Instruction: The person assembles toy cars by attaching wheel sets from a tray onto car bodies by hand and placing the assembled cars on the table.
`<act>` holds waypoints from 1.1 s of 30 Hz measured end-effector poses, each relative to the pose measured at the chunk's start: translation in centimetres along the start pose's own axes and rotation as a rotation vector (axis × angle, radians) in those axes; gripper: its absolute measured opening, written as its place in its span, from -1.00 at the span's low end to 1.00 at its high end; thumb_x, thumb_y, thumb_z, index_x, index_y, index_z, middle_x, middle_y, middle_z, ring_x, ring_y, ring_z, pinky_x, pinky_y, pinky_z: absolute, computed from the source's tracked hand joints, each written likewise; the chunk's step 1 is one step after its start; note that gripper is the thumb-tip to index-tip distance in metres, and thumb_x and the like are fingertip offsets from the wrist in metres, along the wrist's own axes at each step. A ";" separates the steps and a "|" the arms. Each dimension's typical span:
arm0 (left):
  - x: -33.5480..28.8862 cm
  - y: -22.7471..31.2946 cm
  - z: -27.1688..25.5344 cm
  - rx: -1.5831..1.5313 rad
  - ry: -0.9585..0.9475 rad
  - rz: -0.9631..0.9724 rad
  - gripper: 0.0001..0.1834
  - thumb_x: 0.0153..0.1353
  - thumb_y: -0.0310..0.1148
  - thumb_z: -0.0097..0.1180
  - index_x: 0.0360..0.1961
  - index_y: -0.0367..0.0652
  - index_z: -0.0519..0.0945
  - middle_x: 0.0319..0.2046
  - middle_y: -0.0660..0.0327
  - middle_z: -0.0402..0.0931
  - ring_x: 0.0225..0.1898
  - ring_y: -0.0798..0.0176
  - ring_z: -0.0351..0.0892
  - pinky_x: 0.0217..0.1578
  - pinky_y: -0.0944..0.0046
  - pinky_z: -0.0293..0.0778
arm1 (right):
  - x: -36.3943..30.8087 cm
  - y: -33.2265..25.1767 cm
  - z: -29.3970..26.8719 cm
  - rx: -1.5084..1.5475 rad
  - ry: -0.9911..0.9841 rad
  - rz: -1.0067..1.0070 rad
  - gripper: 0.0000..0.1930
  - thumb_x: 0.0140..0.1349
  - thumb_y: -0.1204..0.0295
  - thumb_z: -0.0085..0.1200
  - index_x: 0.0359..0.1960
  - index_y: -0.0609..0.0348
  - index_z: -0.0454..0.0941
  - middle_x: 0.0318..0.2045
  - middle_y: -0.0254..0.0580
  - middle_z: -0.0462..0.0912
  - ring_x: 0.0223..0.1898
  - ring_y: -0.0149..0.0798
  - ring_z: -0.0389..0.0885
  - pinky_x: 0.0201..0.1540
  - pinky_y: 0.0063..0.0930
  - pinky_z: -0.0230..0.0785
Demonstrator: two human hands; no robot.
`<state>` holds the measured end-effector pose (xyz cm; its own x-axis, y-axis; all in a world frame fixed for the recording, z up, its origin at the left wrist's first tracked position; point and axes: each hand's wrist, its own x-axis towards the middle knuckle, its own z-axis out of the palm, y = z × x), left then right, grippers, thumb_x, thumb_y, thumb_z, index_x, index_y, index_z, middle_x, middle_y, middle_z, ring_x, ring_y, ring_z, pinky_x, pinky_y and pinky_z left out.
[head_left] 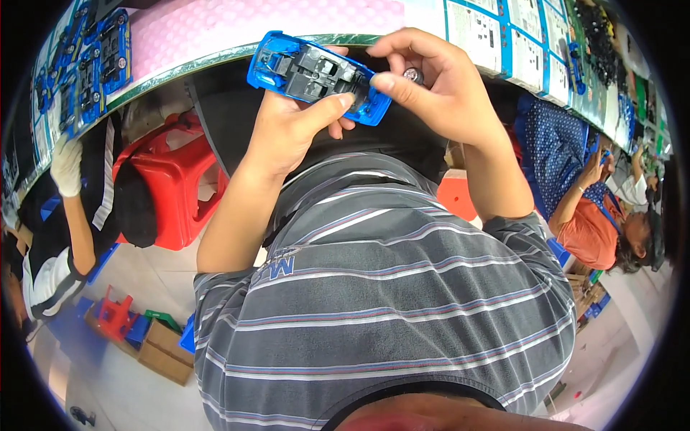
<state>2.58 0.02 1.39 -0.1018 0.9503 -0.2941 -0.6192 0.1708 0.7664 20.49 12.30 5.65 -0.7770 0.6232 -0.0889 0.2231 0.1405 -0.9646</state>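
Above the table's near edge, my left hand (291, 122) grips a blue toy car body (262, 65) from below, its thumb across the near side. The car is tilted, its right end lower in the picture. A black and grey interior (316, 72) shows inside the shell. My right hand (442, 90) is at the car's right end, its thumb tip at or very near the blue edge. Its index finger is raised apart from the thumb. A small toy wheel (412, 75) with a dark tyre and silver hub is held in the curled fingers of that hand.
Pink bubble wrap (237, 25) covers the table ahead. Several blue toy cars (93, 72) stand at the left; printed boxes (503, 43) lie at the right. A red stool (172, 179) and a gloved co-worker's hand (67, 167) are on the left. Another person (596, 223) works at the right.
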 end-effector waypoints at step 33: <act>-1.3 0.6 -1.2 0.144 -0.273 -0.070 -0.59 0.24 -0.18 0.30 -0.12 -0.32 0.54 -0.46 0.23 0.60 -0.62 0.48 0.53 -0.63 0.52 0.46 | 2.4 -4.9 -0.1 -0.335 -0.451 -0.279 -0.45 -0.06 0.51 0.42 0.01 0.27 0.47 -0.04 -0.05 0.43 -0.12 -0.02 0.53 -0.09 -0.28 0.46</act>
<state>1.44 -1.44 1.54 0.1616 0.9664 -0.1998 -0.4984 0.2547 0.8287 17.57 13.23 10.18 -0.9882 0.1529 -0.0113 0.0916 0.5299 -0.8431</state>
